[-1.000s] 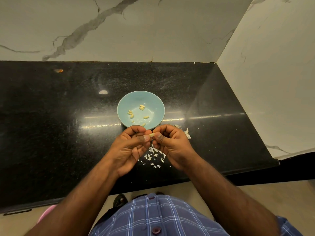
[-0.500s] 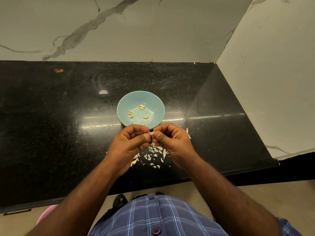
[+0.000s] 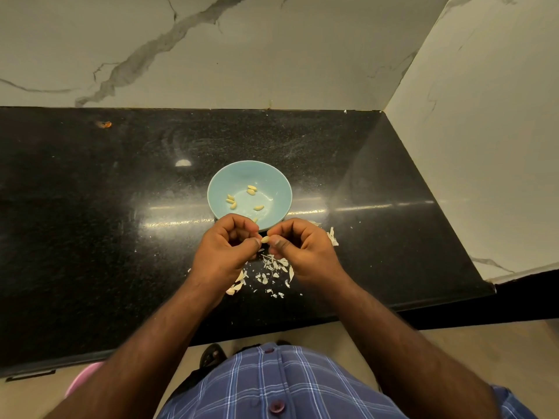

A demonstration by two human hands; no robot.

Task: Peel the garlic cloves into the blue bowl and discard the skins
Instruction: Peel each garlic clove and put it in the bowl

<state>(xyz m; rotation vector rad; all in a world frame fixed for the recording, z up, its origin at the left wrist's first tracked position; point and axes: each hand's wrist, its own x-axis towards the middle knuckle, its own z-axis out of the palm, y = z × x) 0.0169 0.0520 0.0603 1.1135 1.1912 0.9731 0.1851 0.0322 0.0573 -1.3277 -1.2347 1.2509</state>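
A small pale garlic clove (image 3: 265, 239) is pinched between the fingertips of my left hand (image 3: 227, 251) and my right hand (image 3: 302, 249), just in front of the blue bowl (image 3: 272, 179). Both hands have their fingers curled round the clove. Several peeled cloves (image 3: 251, 190) lie scattered inside the bowl. White skin scraps (image 3: 272, 272) are strewn on the black counter below my hands, with a few more skin pieces (image 3: 332, 237) to the right of my right hand.
The black stone counter (image 3: 106, 222) runs left to right, with marble walls behind and on the right. Its front edge is close to my body. A small orange speck (image 3: 104, 124) lies at the far left. A pink object (image 3: 81, 381) shows below the counter edge.
My hands have drifted slightly apart and up towards the bowl, showing more of the clove between the fingertips. More skin scraps are visible on the counter below.
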